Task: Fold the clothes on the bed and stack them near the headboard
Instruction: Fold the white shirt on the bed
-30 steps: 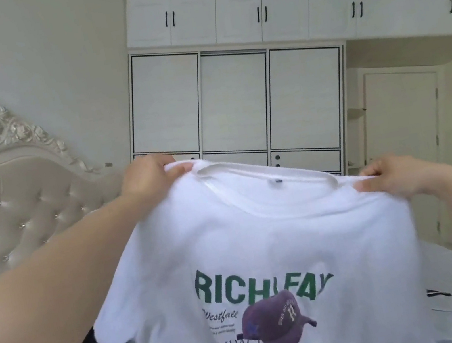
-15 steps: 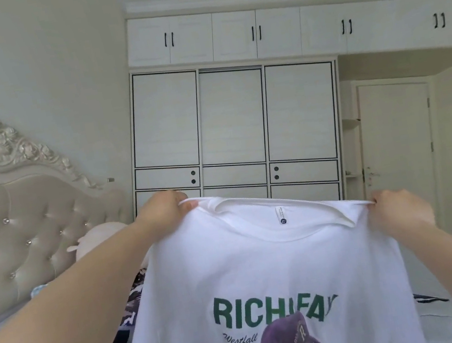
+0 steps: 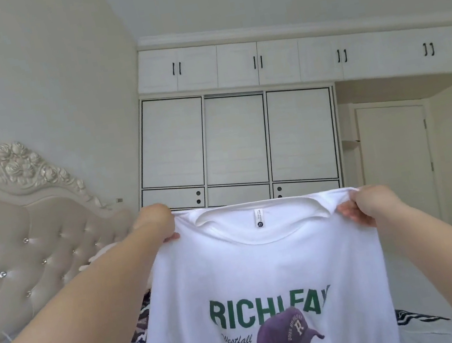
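A white T-shirt (image 3: pixel 265 269) hangs in the air, held up by its two shoulders and spread out wide. Its front faces the camera. It has green letters, a purple cap picture, and a small tag inside the neck hole. The shirt is up above the bed (image 3: pixel 442 326) and hides most of it.

The left hand (image 3: pixel 157 223) is at the shirt's left shoulder. Its fingers are curled tight around the cloth. The right hand (image 3: pixel 369 205) is at the shirt's right shoulder, and its fingers and thumb pinch the cloth there. Both arms reach out straight.

Left of the shirt stands the padded headboard (image 3: pixel 21 244), with shiny buttons and carved roses on top. Some dark clothes (image 3: pixel 139 332) peek out by the shirt's left edge. Behind the shirt is a big white wardrobe (image 3: pixel 237 139). A white door (image 3: pixel 396 160) is behind the shirt on the right.
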